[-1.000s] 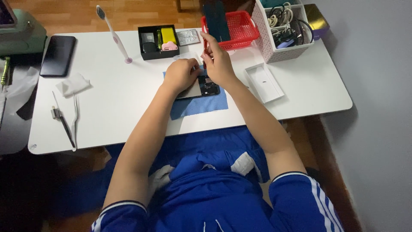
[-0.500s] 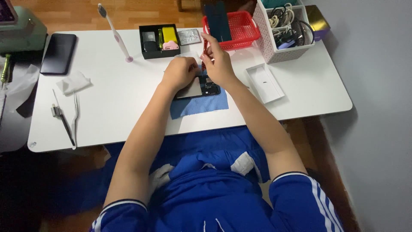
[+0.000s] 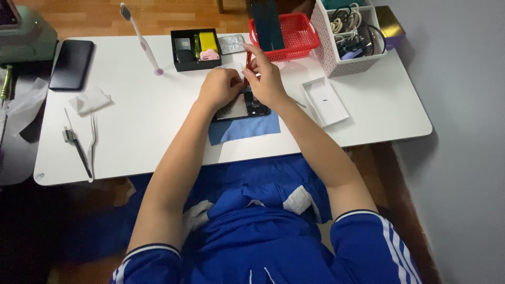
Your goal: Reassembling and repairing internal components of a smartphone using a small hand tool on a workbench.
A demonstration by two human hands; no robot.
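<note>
An opened phone point(image 3: 243, 109) lies on a blue cloth point(image 3: 247, 128) in the middle of the white table point(image 3: 158, 137). My left hand point(image 3: 220, 88) rests closed on the phone's far left end. My right hand point(image 3: 267, 79) is just beside it, fingers pinched around a thin red screwdriver point(image 3: 248, 62) that stands nearly upright over the phone's far edge. Both hands hide most of the phone's upper half.
Behind the hands are a black parts box point(image 3: 195, 49), a red basket point(image 3: 286, 30) and a white basket of cables point(image 3: 351, 32). A white tray point(image 3: 325, 101) lies to the right. Left: a toothbrush point(image 3: 140, 37), dark phone point(image 3: 71, 64), tissue point(image 3: 90, 100), tweezers point(image 3: 91, 142).
Both hands stay over the phone; the right hand's fingers have shifted slightly on the red screwdriver. Nothing else on the table has moved.
</note>
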